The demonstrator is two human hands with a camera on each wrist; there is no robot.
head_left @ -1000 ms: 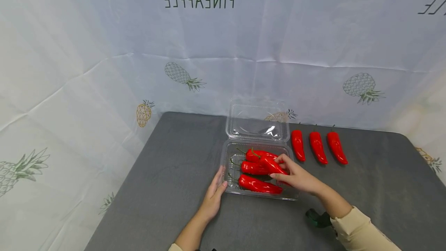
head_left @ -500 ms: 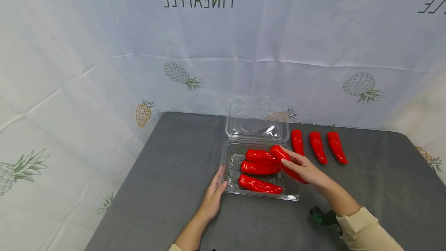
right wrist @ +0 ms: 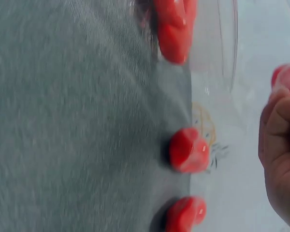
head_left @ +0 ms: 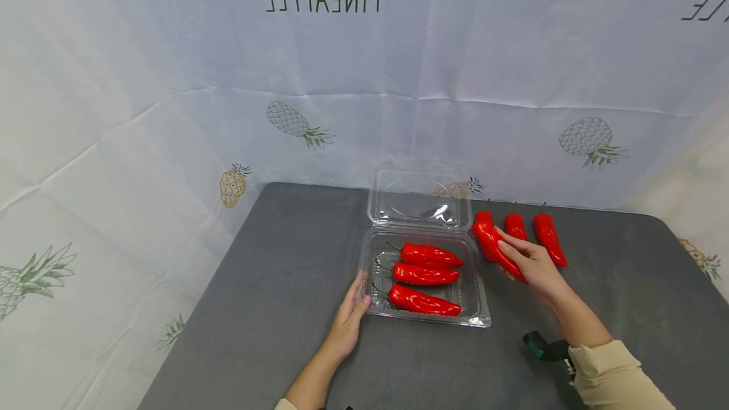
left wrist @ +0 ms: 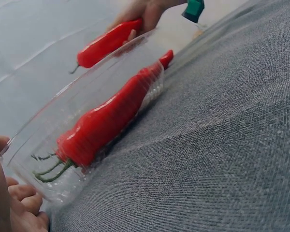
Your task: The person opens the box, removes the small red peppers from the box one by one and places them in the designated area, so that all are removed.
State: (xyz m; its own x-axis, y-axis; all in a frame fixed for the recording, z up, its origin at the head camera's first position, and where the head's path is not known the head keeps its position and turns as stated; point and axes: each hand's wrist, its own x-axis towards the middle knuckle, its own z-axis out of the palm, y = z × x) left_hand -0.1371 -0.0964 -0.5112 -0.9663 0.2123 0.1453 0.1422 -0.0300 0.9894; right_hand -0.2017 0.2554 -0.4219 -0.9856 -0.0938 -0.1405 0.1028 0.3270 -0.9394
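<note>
Three red peppers [head_left: 426, 274] lie side by side in the base of a clear plastic clamshell box [head_left: 475, 315], green stems toward the left. My left hand [head_left: 346, 321] holds the box by its left side, thumb at the rim near the front corner and fingers along the outer wall. To the right of the box, my right hand [head_left: 535, 271] grips another red pepper [head_left: 494, 252] around its middle. In the left wrist view this held pepper [left wrist: 108, 43] is raised above the box rim, stem pointing down and left.
The clear lid [head_left: 421, 198] stands hinged open behind the base. Red peppers [head_left: 549, 239] lie in a row at the table's back right; the leftmost is mostly covered by the held pepper in the head view. A pineapple-print curtain [head_left: 455, 49] hangs behind the grey table [head_left: 285, 258].
My right hand has lifted a pepper from over the box and carried it right, toward the row of loose peppers. The left hand has stayed at the box.
</note>
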